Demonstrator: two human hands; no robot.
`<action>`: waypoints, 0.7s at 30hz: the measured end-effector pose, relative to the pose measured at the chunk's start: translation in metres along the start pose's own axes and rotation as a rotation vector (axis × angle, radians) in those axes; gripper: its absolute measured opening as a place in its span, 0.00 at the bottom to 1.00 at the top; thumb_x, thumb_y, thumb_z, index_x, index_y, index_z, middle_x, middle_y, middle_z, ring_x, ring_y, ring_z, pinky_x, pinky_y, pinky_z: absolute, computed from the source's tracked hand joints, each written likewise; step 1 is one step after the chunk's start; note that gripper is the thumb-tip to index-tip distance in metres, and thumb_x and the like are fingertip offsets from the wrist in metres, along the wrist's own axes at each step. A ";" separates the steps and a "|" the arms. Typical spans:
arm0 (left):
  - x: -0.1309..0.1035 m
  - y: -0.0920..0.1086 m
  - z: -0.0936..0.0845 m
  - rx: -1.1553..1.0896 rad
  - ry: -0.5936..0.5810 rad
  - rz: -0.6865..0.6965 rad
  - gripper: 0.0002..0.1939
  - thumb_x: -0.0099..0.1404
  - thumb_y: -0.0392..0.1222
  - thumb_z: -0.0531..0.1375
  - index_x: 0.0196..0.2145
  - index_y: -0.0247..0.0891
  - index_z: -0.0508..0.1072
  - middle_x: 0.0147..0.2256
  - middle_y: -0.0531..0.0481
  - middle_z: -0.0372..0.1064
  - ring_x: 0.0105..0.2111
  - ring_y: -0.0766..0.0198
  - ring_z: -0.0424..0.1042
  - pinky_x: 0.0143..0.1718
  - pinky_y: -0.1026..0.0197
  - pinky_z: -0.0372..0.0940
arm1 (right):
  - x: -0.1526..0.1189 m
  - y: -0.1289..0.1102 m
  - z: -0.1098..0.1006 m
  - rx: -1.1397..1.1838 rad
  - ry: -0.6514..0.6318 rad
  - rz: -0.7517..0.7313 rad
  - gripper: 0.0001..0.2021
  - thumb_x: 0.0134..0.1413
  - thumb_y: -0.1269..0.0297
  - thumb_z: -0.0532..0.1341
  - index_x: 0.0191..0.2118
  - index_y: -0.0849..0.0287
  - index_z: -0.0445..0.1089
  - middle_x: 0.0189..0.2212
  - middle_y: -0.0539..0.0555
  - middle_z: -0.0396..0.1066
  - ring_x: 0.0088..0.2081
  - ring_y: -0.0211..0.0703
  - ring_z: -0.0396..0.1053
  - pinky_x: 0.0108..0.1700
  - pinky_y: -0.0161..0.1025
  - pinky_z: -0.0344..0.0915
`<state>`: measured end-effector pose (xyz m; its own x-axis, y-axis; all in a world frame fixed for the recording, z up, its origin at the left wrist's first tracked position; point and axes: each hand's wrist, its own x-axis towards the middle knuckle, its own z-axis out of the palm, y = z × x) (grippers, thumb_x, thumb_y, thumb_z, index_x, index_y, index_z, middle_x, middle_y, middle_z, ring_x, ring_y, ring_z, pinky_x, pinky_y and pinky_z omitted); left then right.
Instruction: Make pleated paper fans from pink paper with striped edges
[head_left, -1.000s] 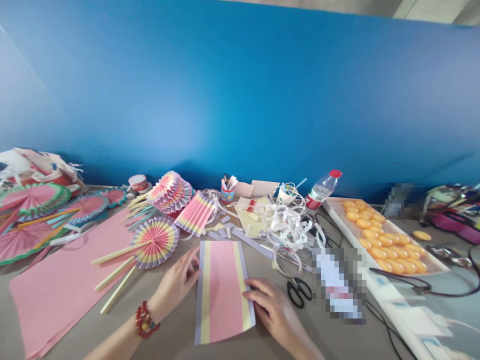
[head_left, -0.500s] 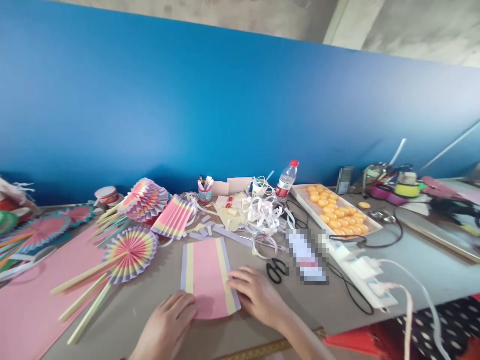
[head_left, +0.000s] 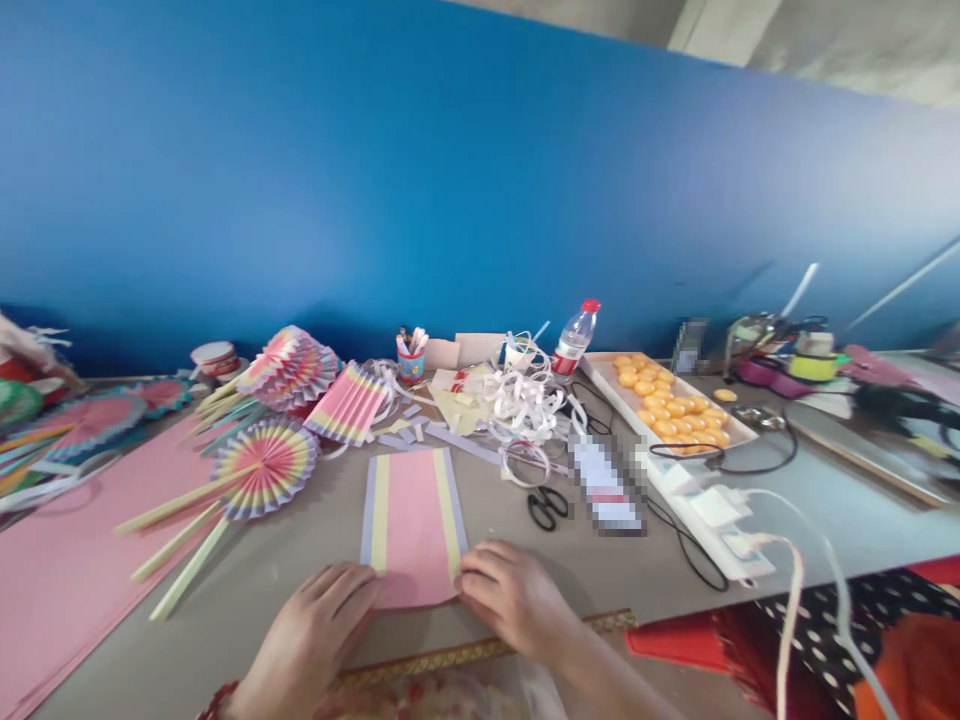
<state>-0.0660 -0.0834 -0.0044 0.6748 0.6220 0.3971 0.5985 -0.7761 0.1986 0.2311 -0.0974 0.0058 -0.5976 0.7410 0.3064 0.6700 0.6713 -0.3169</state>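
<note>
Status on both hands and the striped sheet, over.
Left hand and right hand at near corners of striped sheet. Sheet flat, near edge slightly curved. Scissors to its right, clear of it.

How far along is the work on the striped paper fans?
The round fan with sticks already looks finished. In hand is the striped sheet, lying flat, with the left hand and right hand at its near corners. Pleating it seems left: no folds show.

Rectangular paper sheet (head_left: 416, 520) striped pink, yellow and lavender; round pleated paper fan (head_left: 264, 468) in matching colours; plain blue partition wall (head_left: 450, 180).
</note>
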 end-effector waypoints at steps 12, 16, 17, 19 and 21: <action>-0.001 0.008 -0.011 -0.096 -0.116 -0.158 0.12 0.71 0.34 0.49 0.37 0.39 0.72 0.36 0.46 0.70 0.36 0.60 0.68 0.40 0.58 0.65 | -0.001 0.005 0.002 0.127 0.007 0.016 0.10 0.65 0.69 0.54 0.39 0.55 0.72 0.37 0.56 0.74 0.38 0.45 0.69 0.42 0.42 0.66; -0.001 0.009 -0.010 -0.144 -0.105 -0.213 0.12 0.72 0.35 0.49 0.39 0.39 0.72 0.39 0.46 0.71 0.39 0.59 0.69 0.43 0.57 0.64 | -0.001 0.002 0.004 0.144 0.001 0.051 0.08 0.65 0.69 0.54 0.40 0.55 0.71 0.37 0.56 0.73 0.39 0.46 0.68 0.42 0.43 0.65; -0.001 0.009 -0.010 -0.149 -0.098 -0.221 0.12 0.72 0.35 0.49 0.38 0.39 0.72 0.39 0.46 0.71 0.39 0.59 0.69 0.43 0.57 0.64 | 0.000 0.001 0.005 0.151 0.004 0.054 0.08 0.65 0.69 0.54 0.40 0.55 0.71 0.37 0.56 0.73 0.39 0.46 0.68 0.43 0.43 0.65; 0.000 0.010 -0.009 -0.155 -0.094 -0.231 0.12 0.72 0.36 0.49 0.38 0.39 0.72 0.38 0.46 0.71 0.39 0.59 0.69 0.43 0.56 0.64 | 0.000 0.001 0.006 0.166 0.011 0.054 0.08 0.65 0.69 0.54 0.39 0.55 0.71 0.37 0.56 0.73 0.39 0.46 0.68 0.43 0.43 0.65; 0.000 0.010 -0.010 -0.160 -0.099 -0.241 0.13 0.72 0.36 0.49 0.37 0.39 0.72 0.38 0.46 0.71 0.38 0.59 0.69 0.42 0.56 0.64 | 0.001 0.001 0.008 0.173 0.018 0.056 0.08 0.65 0.69 0.54 0.37 0.55 0.71 0.36 0.56 0.73 0.39 0.46 0.68 0.43 0.43 0.64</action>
<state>-0.0641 -0.0922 0.0061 0.5651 0.7912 0.2340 0.6762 -0.6066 0.4181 0.2278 -0.0963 -0.0011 -0.5524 0.7778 0.2998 0.6151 0.6231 -0.4831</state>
